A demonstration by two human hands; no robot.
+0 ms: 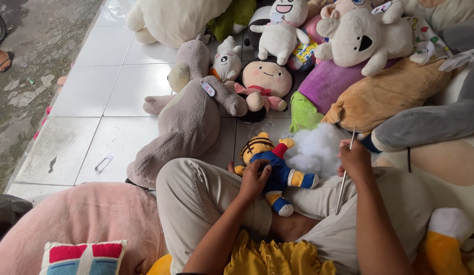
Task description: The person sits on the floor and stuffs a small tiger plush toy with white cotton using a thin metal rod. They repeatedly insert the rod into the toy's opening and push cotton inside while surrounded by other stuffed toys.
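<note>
Seated person: left hand (254, 178) clamped on a small blue-and-yellow doll (275, 168) over the lap, right hand (355, 159) gripping a thin metal rod (345, 173), white stuffing (316, 147) just beyond both hands.

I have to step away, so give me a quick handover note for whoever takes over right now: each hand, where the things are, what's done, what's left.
Left hand: grips the small doll in blue, which lies across the lap.
Right hand: holds a thin metal rod, upright, just right of the doll.
White stuffing: a loose heap on the floor, behind the doll and beside the right hand.
Done: cannot tell how full the doll is.
Left: stuffing still lies loose. Finished plush toys, such as the grey one, are piled on the tiles ahead.
</note>
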